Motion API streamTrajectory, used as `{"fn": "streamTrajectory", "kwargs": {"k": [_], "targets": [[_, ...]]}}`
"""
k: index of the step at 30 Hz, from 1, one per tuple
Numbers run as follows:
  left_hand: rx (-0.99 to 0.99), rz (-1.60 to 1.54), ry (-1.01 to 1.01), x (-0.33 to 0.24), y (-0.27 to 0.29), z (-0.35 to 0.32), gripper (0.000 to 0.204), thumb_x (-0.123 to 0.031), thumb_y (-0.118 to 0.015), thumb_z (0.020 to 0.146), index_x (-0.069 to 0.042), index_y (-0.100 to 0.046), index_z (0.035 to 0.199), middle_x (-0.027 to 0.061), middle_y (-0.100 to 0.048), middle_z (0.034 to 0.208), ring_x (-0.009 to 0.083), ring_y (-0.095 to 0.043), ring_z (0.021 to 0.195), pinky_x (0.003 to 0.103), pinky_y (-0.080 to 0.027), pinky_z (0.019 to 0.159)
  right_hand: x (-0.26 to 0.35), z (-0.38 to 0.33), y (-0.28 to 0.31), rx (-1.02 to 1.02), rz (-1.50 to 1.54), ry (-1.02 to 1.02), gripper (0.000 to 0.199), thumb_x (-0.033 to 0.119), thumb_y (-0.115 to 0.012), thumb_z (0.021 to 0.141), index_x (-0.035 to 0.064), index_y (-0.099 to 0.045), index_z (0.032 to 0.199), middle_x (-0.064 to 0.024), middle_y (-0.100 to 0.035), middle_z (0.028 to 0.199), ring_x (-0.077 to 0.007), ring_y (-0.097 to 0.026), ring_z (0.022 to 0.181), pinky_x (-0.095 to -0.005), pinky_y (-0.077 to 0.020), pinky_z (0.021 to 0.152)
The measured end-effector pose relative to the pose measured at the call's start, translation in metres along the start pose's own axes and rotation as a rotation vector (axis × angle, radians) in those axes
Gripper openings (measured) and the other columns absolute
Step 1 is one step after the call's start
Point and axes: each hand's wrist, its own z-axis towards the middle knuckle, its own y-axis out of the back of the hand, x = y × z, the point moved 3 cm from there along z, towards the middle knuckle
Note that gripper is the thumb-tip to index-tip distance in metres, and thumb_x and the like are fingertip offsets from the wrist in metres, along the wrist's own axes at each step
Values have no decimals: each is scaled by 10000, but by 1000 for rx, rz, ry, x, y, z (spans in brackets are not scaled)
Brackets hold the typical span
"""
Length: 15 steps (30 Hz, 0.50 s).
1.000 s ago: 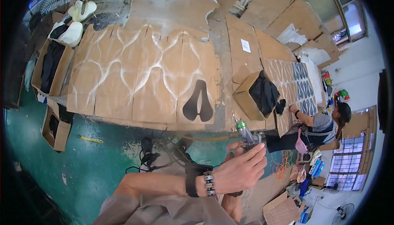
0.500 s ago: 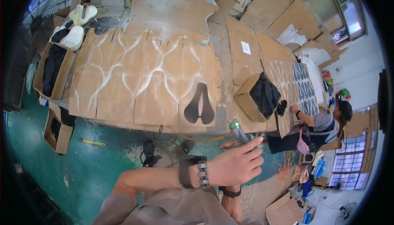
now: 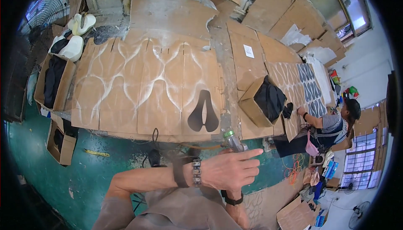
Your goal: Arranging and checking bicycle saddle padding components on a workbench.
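My left hand (image 3: 233, 169) reaches across in front of my body, back upward, its fingers stretched and slightly apart. Beneath it, my right hand is mostly hidden; the black wristband (image 3: 233, 197) marks its wrist, and a fingertip shows by a clear bottle (image 3: 236, 142) with a green ring. The right hand seems to grip this bottle, though the grasp itself is covered. On the cardboard-covered table (image 3: 126, 123) ahead lies a black wishbone-shaped piece (image 3: 204, 114) with a slot in its middle, apart from both hands.
White curved outlines mark the cardboard. At left stand an open box (image 3: 67, 79) of black material and white saddle-shaped forms (image 3: 72, 48). Right of the table piece sits another box (image 3: 254, 108) with black material. A co-worker (image 3: 331, 125) leans over black pieces farther right. A yellowish hose (image 3: 203, 147) runs below the table edge.
The clear bottle and both hands have shifted a little left in view. The black piece sits slightly lower in the picture, as the whole view has moved. My left fingers remain stretched.
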Motion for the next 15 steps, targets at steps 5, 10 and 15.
{"fn": "streamTrajectory", "kwargs": {"k": [5,10,15], "targets": [[-82,-20,0,2,9,-2,123,-123,-647,740,-66,-634,848,47,-607,940,247,-627,1114,513,-348,1247,0,4,-1,-9,11,-9,527,104,-569,1025,14,-456,1531,-155,-598,1420,-194,-641,1162,-313,-525,996],[2,15,-9,3,9,-6,143,-116,-638,724,-55,-640,854,55,-616,957,256,-622,1151,518,-348,1245,-1,5,-4,-12,24,-24,526,105,-565,1027,14,-453,1533,-154,-598,1420,-193,-640,1161,-312,-524,996],[6,36,-36,2,9,-11,176,-113,-624,707,-49,-643,870,61,-620,971,269,-616,1179,518,-346,1246,-2,6,-5,-16,39,-36,525,106,-561,1030,14,-450,1535,-152,-597,1420,-192,-639,1161,-312,-523,997]]}}
